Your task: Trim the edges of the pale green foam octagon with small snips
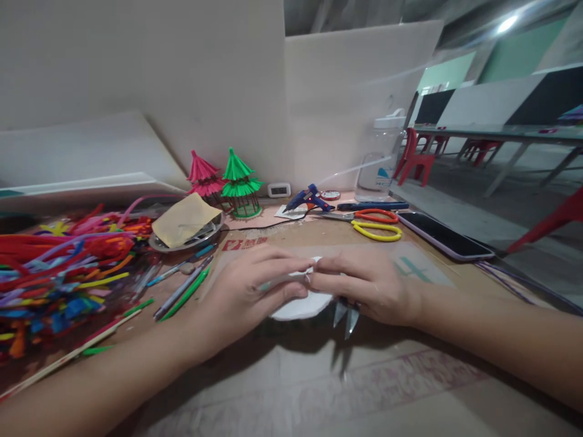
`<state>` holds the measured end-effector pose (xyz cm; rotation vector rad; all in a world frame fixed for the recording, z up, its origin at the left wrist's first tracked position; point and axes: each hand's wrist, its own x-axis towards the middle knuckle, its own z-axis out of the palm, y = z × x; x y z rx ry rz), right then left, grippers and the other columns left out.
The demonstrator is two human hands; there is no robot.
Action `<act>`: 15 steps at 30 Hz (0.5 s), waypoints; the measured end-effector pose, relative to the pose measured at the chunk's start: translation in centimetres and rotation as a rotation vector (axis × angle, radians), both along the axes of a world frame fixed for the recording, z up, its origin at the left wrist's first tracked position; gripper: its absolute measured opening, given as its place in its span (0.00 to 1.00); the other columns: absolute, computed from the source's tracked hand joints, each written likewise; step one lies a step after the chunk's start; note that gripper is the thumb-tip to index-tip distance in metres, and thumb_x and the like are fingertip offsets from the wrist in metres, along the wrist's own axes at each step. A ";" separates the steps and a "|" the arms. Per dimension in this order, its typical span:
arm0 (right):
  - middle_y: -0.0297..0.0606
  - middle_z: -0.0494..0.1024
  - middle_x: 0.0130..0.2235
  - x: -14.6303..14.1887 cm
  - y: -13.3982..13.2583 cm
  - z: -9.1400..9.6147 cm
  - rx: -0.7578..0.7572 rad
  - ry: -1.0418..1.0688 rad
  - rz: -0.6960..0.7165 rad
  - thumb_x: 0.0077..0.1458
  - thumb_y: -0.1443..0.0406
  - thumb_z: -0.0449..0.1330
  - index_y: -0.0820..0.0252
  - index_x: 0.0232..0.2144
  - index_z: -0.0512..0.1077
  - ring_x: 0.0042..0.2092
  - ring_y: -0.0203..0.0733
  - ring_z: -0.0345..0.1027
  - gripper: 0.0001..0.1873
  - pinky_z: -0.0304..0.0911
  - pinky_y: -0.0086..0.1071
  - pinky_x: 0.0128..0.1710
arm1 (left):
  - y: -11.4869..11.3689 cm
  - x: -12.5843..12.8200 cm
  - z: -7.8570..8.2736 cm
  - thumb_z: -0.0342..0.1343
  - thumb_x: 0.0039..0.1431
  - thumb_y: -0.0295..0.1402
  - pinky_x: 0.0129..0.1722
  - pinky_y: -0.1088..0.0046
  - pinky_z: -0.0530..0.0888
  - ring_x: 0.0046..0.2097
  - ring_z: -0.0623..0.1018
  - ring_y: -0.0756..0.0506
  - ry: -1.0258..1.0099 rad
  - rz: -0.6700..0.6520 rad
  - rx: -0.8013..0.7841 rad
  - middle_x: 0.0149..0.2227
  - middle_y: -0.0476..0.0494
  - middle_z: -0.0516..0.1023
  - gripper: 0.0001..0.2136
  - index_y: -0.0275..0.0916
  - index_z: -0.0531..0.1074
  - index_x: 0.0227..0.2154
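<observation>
The left hand and right hand are meeting fingertip to fingertip, each pinching the white cutout, which is lying crosswise between them low over the bench, equally near both, with pointed blade tips jutting beneath the right.

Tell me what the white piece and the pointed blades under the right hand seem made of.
White piece: probably thin foam or card, matte, its curved edge cleanly cut, pinched by left hand and right hand. Blades: likely metal, grey and glossy, tapering to sharp points.
</observation>
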<state>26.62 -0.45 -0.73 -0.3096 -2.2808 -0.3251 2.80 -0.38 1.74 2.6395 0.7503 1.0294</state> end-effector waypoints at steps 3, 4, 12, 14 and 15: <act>0.41 0.79 0.38 -0.3 -0.3 0.0 -0.062 -0.070 -0.050 0.66 0.67 0.49 0.58 0.44 0.73 0.35 0.38 0.71 0.13 0.64 0.30 0.32 | -0.3 0.4 -0.2 0.60 0.60 0.33 0.41 0.72 0.74 0.40 0.79 0.47 0.004 -0.010 -0.016 0.37 0.46 0.82 0.07 0.44 0.79 0.41; 0.40 0.79 0.37 -0.4 -0.3 0.0 -0.085 -0.096 -0.069 0.66 0.67 0.49 0.57 0.44 0.73 0.34 0.39 0.71 0.13 0.64 0.30 0.32 | -0.3 0.4 -0.1 0.59 0.60 0.33 0.40 0.72 0.74 0.38 0.79 0.47 0.008 0.014 -0.049 0.35 0.47 0.82 0.06 0.44 0.79 0.38; 0.44 0.78 0.39 0.2 1.3 -1.1 -0.302 0.001 -0.117 0.61 0.71 0.49 0.59 0.44 0.72 0.39 0.43 0.71 0.14 0.66 0.34 0.37 | 0.8 -1.2 2.9 0.58 0.60 0.40 0.39 0.68 0.76 0.35 0.79 0.46 -0.357 0.343 -0.254 0.31 0.49 0.80 0.07 0.44 0.78 0.33; 0.41 0.76 0.35 0.7 2.4 -1.5 -0.427 0.141 -0.221 0.61 0.68 0.51 0.59 0.39 0.72 0.35 0.42 0.69 0.10 0.64 0.34 0.35 | 0.2 -1.4 3.9 0.60 0.58 0.40 0.40 0.66 0.76 0.36 0.79 0.45 -0.439 0.388 -0.222 0.33 0.49 0.81 0.06 0.46 0.79 0.35; 0.38 0.74 0.31 0.9 3.1 -1.7 -0.500 0.242 -0.302 0.62 0.65 0.52 0.59 0.35 0.71 0.32 0.41 0.67 0.08 0.63 0.33 0.32 | -0.4 -1.4 4.3 0.62 0.56 0.40 0.40 0.65 0.77 0.37 0.79 0.45 -0.433 0.402 -0.178 0.33 0.49 0.81 0.06 0.47 0.79 0.34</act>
